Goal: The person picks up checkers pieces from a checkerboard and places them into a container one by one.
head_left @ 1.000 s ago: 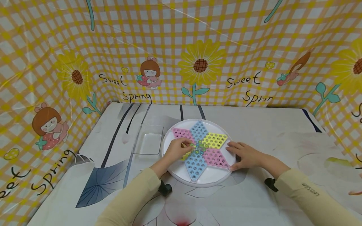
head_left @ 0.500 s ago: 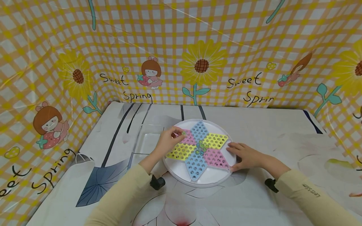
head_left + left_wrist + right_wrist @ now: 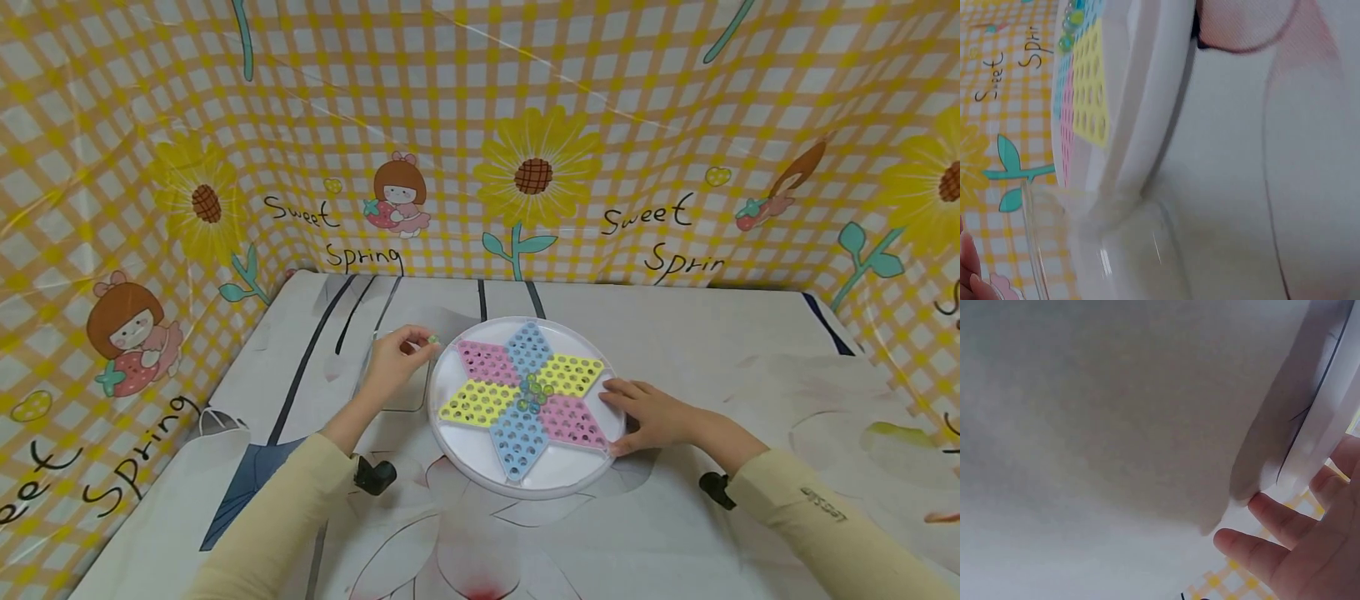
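Note:
My left hand (image 3: 392,364) pinches a small green marble (image 3: 433,339) between thumb and fingertips, above a clear plastic box (image 3: 1129,262). In the left wrist view only some of its fingertips (image 3: 969,255) show at the edge, beyond the box's rim. To the right of the box lies a round white Chinese checkers board (image 3: 468,454) with a pink, yellow and blue star of holes. Several green and blue marbles (image 3: 535,390) cluster at the star's centre. My right hand (image 3: 651,415) rests at the board's right rim, fingers extended and spread in the right wrist view.
The table cover (image 3: 675,533) is white with printed flowers and dark lines. A checked cloth (image 3: 450,100) with sunflowers hangs around the back and sides. At the left table edge sits a small white item with a loop (image 3: 222,427).
My left hand has lifted a green marble from the board's centre and carried it left, over the pink section, to above the clear box. My right hand has stayed at the rim.

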Action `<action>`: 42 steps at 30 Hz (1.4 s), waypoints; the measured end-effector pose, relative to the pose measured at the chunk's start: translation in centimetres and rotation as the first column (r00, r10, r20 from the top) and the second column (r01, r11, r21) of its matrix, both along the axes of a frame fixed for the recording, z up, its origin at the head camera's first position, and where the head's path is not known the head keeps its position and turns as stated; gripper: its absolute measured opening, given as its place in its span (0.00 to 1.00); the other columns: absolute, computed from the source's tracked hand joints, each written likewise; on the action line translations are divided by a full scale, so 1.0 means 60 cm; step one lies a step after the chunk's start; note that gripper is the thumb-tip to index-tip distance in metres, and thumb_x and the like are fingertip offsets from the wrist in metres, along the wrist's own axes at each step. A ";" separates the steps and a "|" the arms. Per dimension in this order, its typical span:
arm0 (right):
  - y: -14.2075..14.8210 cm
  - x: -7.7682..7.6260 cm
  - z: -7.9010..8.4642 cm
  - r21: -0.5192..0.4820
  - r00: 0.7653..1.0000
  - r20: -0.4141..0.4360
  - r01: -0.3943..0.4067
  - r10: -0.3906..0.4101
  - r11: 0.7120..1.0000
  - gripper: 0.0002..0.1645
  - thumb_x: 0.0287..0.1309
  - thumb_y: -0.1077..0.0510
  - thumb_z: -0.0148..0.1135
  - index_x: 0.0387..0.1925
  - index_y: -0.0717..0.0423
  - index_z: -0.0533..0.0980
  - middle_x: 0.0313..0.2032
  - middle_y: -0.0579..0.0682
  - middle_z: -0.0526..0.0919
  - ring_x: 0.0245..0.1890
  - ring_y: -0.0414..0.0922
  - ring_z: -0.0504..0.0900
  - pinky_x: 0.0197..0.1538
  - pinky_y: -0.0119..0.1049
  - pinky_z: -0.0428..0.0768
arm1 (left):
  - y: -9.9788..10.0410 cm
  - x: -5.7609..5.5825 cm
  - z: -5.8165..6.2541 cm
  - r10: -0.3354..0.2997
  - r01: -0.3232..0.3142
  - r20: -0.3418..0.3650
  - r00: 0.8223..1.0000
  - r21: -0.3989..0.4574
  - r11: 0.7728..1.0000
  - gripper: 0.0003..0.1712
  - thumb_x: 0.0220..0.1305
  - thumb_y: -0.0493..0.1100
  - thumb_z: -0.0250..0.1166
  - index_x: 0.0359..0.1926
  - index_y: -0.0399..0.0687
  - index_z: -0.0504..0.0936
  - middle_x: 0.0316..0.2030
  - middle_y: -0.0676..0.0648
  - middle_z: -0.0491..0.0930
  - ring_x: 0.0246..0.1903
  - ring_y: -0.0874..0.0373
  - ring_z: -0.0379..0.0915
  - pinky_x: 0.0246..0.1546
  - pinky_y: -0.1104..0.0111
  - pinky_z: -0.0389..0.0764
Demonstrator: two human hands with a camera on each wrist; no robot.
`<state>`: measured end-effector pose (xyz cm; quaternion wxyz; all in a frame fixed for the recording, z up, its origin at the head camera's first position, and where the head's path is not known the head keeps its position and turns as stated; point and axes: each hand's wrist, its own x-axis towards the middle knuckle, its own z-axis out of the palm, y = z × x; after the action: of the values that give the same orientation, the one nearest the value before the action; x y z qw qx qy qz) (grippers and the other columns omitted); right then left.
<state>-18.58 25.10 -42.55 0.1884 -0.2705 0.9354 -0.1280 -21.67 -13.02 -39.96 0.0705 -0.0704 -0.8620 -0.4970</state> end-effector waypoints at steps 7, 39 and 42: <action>-0.002 0.001 0.002 0.000 1.000 0.013 0.002 -0.002 1.000 0.55 0.42 0.33 0.64 0.62 0.67 0.61 0.64 0.67 0.55 0.61 0.70 0.53 0.56 0.65 0.60 | -0.042 0.002 -0.006 0.052 -0.052 0.002 0.999 -0.013 0.999 0.12 0.56 0.42 0.65 0.39 0.40 0.80 0.33 0.43 0.79 0.28 0.58 0.68 0.24 0.74 0.68; -0.001 0.003 0.005 -0.008 1.000 0.024 -0.002 0.002 1.000 0.54 0.43 0.35 0.65 0.62 0.68 0.60 0.64 0.67 0.54 0.61 0.71 0.52 0.55 0.66 0.59 | -0.101 0.009 -0.033 0.156 -0.155 0.055 0.986 -0.026 0.988 0.13 0.56 0.41 0.65 0.39 0.37 0.79 0.32 0.41 0.79 0.28 0.62 0.69 0.25 0.76 0.68; 0.000 0.002 0.003 -0.006 1.000 0.029 0.006 -0.006 1.000 0.55 0.43 0.34 0.64 0.62 0.67 0.60 0.64 0.67 0.54 0.61 0.71 0.52 0.55 0.66 0.59 | -0.102 0.011 -0.032 0.157 -0.156 0.055 0.986 -0.030 0.987 0.13 0.56 0.42 0.65 0.39 0.37 0.79 0.32 0.42 0.79 0.28 0.62 0.69 0.25 0.75 0.68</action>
<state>-18.44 25.10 -42.34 0.2006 -0.2663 0.9330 -0.1353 -21.02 -19.16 -41.90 0.0837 0.0111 -0.8728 -0.4808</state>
